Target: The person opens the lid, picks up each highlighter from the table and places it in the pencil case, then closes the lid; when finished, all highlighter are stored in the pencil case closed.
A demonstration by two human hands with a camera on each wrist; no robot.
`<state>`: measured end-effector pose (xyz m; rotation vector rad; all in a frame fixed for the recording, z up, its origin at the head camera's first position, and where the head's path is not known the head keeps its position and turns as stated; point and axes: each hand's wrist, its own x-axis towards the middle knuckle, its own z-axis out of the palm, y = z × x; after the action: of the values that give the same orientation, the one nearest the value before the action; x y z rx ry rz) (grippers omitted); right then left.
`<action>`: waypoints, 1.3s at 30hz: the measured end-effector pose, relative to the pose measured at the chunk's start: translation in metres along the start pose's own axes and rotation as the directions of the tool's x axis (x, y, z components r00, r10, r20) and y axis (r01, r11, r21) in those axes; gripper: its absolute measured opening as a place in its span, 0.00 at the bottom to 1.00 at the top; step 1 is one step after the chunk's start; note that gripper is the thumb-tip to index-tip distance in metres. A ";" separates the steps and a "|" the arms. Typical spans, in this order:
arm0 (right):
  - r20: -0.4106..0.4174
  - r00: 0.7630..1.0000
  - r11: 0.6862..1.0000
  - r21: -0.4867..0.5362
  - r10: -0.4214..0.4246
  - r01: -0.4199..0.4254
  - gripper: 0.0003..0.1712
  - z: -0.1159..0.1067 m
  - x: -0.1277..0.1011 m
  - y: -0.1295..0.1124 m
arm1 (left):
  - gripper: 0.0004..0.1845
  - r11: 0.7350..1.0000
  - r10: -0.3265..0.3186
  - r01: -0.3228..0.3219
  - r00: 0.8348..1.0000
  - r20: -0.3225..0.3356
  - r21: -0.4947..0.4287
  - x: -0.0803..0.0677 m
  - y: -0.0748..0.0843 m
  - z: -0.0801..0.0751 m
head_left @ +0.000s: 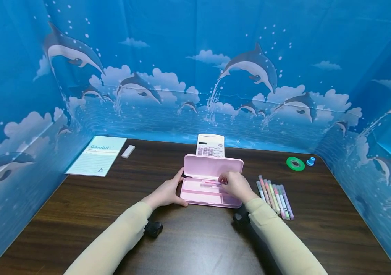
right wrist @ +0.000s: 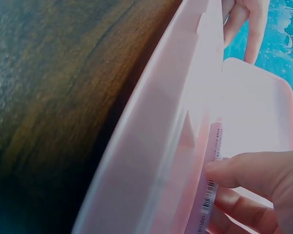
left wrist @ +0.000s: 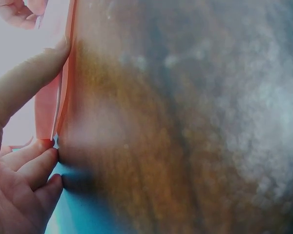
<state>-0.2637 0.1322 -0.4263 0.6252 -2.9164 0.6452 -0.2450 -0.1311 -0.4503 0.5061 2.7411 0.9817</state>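
- Right hand (head_left: 237, 186) pinches a pink pen (head_left: 211, 183) at its right end; thumb and fingers are curled round the barrel, seen close in the right wrist view (right wrist: 208, 195).
- The pen is inside the open pink pencil case (head_left: 209, 198), its long axis running left-right, parallel to the case's long side. It extends left from the grip.
- Left hand (head_left: 168, 192) rests against the left end of the case, thumb up at the lid corner, fingers straight along the wall; pressing, not clenched.
- The right hand is the one on the pen; the left only touches the case.
- Case lid stands open on the far side, with the calculator (head_left: 210, 145) just behind it.
- Markers (head_left: 275, 196) lie in a row just right of the case, long axes near-far.
- Writing: the pen has a barcode and small print, with "deli" apparently at the end. The notepad (head_left: 96, 156) far left reads "Gambit".
- Eraser (head_left: 128, 151) sits beside the notepad; green tape roll (head_left: 295, 163) is far right.
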 end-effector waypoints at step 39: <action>-0.112 0.984 0.990 0.009 0.142 -0.142 0.06 -0.037 -0.043 0.052 | 0.68 1.000 0.004 -0.004 1.000 0.002 -0.002 0.002 -0.003 0.001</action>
<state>-0.2457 0.2068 -0.4199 0.3704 -2.8740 0.6737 -0.2474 -0.1315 -0.4531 0.5124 2.7383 0.9841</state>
